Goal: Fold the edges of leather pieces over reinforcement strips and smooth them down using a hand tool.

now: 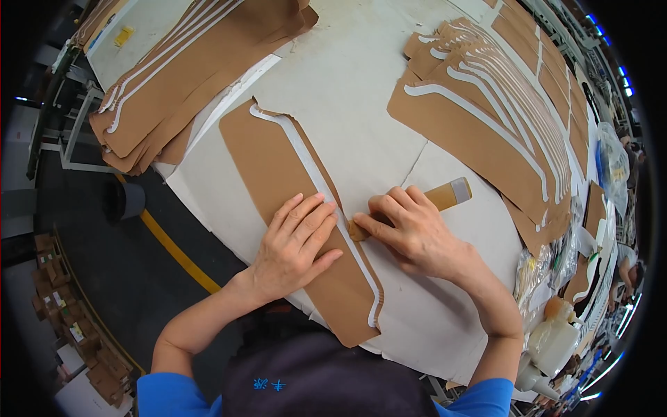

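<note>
A long tan fabric piece (278, 167) with a white strip (306, 156) along its edge lies on the paper-covered table (361, 83). My left hand (295, 243) lies flat on the piece, fingers spread, pinning it down beside the strip. My right hand (410, 226) grips a wooden-handled tool (448, 194) with a grey end; its other end touches the white strip next to my left fingers.
A stack of similar tan pieces (187, 76) lies at the far left, and another fanned stack (486, 111) at the right. Plastic bags and pale squeeze bottles (552, 340) sit at the right edge. A dark bin (124, 200) stands on the floor to the left.
</note>
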`<state>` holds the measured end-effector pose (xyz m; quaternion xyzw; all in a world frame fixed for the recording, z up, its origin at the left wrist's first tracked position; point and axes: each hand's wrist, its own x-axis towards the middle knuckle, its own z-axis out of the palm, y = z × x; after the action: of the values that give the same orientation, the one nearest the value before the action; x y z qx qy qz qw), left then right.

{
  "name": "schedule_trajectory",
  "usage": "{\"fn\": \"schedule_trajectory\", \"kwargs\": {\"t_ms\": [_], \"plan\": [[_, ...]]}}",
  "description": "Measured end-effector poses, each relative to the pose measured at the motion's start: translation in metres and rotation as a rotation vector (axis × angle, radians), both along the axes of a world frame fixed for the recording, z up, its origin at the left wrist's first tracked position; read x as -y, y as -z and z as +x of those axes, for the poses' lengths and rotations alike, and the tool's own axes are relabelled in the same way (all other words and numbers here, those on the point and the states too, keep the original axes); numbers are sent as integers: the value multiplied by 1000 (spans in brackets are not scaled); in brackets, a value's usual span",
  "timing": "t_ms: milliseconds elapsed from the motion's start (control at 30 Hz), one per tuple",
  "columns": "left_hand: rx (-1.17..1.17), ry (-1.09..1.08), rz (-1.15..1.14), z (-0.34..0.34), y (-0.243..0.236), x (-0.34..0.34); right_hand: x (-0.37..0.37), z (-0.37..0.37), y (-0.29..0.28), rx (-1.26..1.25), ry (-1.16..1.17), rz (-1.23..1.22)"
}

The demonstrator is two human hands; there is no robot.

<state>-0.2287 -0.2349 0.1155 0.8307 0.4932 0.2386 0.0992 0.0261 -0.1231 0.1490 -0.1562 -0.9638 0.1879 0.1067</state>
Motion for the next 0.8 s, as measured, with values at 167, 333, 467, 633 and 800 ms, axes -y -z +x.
{"fn": "schedule_trajectory", "kwargs": {"t_ms": [167, 333, 467, 633, 800], "plan": [[99, -29, -32, -3, -2, -7, -8, -8, 1, -8, -3, 0], [30, -34, 7, -9, -7, -17, -18, -18, 2, -12, 5, 15], [84, -41, -21, -17, 3, -20, -25, -27, 0, -15, -5, 17], [10, -48, 45, -22, -9, -35, -34, -33, 2, -6, -2, 25], [87, -80, 9, -33, 4, -39, -46, -45, -3, 9, -23, 15]]}}
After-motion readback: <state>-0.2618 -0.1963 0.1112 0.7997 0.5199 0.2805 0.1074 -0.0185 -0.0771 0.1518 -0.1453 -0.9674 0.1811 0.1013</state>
